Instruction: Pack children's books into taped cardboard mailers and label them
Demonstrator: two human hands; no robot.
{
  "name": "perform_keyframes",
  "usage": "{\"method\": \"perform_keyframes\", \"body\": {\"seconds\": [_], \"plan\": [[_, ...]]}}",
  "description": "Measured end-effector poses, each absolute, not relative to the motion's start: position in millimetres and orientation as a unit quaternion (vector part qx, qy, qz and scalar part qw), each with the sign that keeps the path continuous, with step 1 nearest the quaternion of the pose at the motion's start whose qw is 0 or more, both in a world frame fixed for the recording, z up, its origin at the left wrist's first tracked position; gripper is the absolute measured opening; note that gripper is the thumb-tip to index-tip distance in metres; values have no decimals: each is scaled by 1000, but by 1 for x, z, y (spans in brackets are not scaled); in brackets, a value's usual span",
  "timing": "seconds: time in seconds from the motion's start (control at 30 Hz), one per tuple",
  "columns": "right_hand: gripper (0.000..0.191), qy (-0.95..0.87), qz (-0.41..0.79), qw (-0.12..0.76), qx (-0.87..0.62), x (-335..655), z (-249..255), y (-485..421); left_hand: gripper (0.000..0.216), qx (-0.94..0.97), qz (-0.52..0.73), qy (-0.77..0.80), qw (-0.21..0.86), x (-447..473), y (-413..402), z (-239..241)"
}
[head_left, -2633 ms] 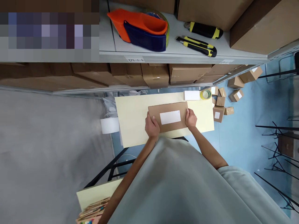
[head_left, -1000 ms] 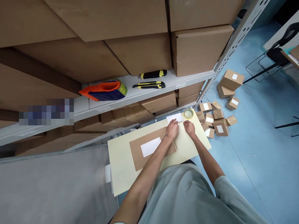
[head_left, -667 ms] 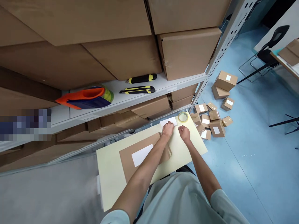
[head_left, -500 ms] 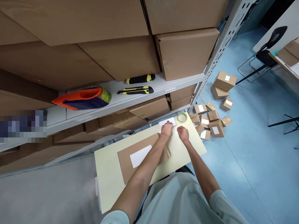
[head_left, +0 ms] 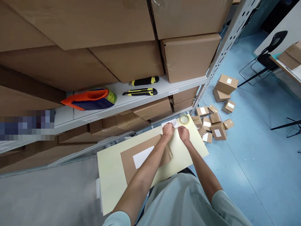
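envelope (head_left: 136,157) on table (head_left: 110,182), tape roll (head_left: 184,119) right (far corner)

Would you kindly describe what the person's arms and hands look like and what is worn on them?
Both arms are bare from the short sleeves of a pale grey-green shirt down. The left hand and right hand are ungloved; no watch, ring or bracelet is visible.

A small white label sheet (head_left: 172,123) is seen lying flat at the table's far edge, right of frame centre.

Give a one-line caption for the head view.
Both hands, left hand and right hand, at a white label stack beside a tape roll.
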State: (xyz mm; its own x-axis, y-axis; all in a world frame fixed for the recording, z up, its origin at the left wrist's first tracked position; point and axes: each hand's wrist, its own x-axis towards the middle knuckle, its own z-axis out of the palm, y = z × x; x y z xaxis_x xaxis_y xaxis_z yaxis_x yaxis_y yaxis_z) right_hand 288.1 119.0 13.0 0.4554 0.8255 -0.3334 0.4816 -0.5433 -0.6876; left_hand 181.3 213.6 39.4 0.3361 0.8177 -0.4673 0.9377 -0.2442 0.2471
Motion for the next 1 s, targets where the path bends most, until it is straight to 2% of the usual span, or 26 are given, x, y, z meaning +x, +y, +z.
{"method": "perform_keyframes", "body": {"seconds": [0.23,0.43,0.63,1.0], "plan": [[23,-482,341,247,-768,266,17,159,28,719,-48,648,246,144,227,65],[19,-490,368,182,-769,243,7,190,26,669,-5,691,275,95,231,84],[13,-493,373,111,-778,240,-12,199,25,636,24,709,304,50,230,77],[16,-524,361,28,-771,238,-19,212,26,605,26,725,328,17,216,62]]}}
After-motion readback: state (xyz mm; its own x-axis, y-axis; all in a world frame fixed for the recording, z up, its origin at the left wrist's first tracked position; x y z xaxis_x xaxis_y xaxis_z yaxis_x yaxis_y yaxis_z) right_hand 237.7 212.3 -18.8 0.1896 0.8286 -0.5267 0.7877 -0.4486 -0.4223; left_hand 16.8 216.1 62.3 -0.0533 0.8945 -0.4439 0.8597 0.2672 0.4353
